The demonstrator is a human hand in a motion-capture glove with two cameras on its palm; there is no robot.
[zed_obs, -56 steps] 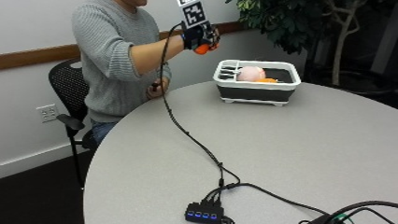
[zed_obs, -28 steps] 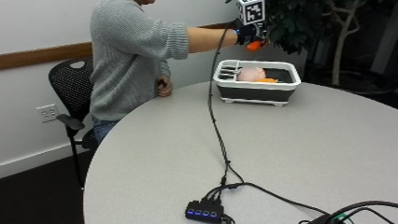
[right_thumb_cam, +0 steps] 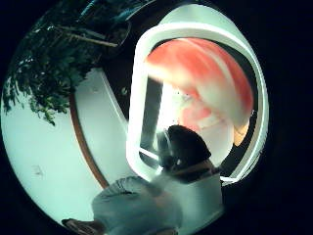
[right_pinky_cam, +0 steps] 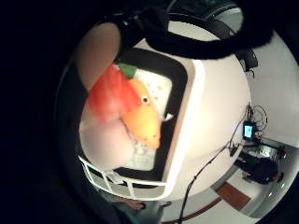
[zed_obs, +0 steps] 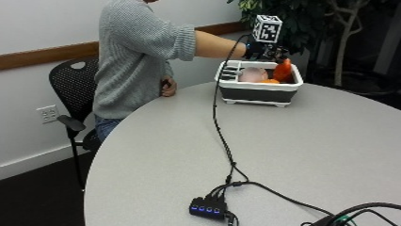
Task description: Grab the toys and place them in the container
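The gloved right hand (zed_obs: 262, 50) hangs over the container (zed_obs: 259, 87), its fingers (right_pinky_cam: 98, 51) curled round an orange plush toy (zed_obs: 283, 70) that dangles below them into the basin. Under the fingers, beside that toy, a pale pink plush ball (zed_obs: 253, 74) and another orange toy (zed_obs: 269, 81) lie inside the container. The container stands on the round table (zed_obs: 282, 155), near the far edge.

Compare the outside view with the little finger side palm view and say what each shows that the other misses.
Only the outside view shows the gloved right hand above the container and the bare hand at the table edge. Only the palm view shows the orange toy's eye and the container's white floor. Both show the pink toy inside.
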